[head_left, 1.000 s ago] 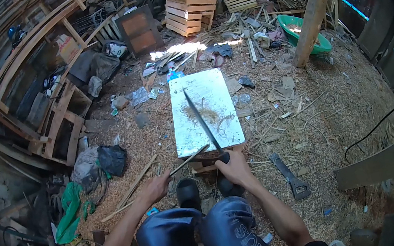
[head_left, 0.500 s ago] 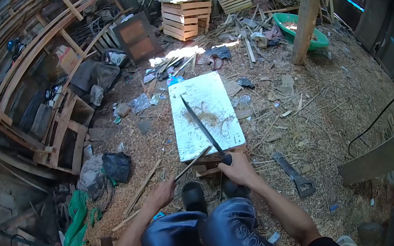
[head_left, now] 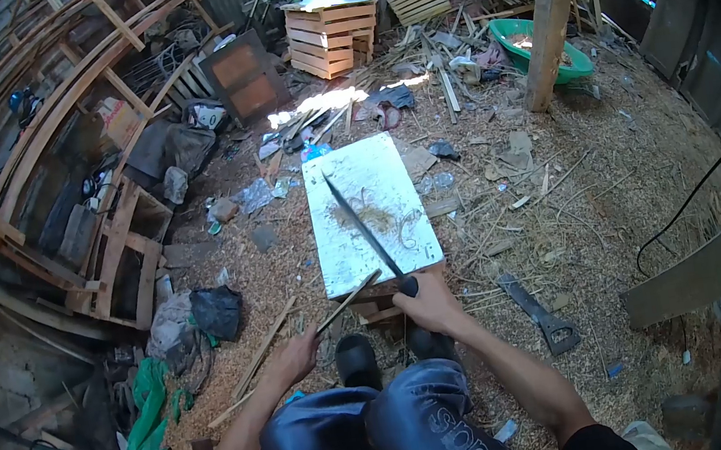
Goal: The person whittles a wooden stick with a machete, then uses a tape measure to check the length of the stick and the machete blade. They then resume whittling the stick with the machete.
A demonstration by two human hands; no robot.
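Observation:
My right hand is wrapped round the black handle of a machete. The long dark blade points forward and left, over a white board that lies like a low tabletop in front of my feet. My left hand is closed on a thin stick, whose far end reaches the board's near edge, a little left of the machete's handle. Thin curled fibres lie in the middle of the board, partly behind the blade.
A handsaw lies on the shavings-covered ground to the right. Wooden sticks and a green bag are on the left. Farther off stand a slatted crate, a wooden post and a green basin.
The view has shifted slightly, so the board and surroundings sit a little farther left. Both hands keep their grips, with the machete and stick in nearly the same pose.

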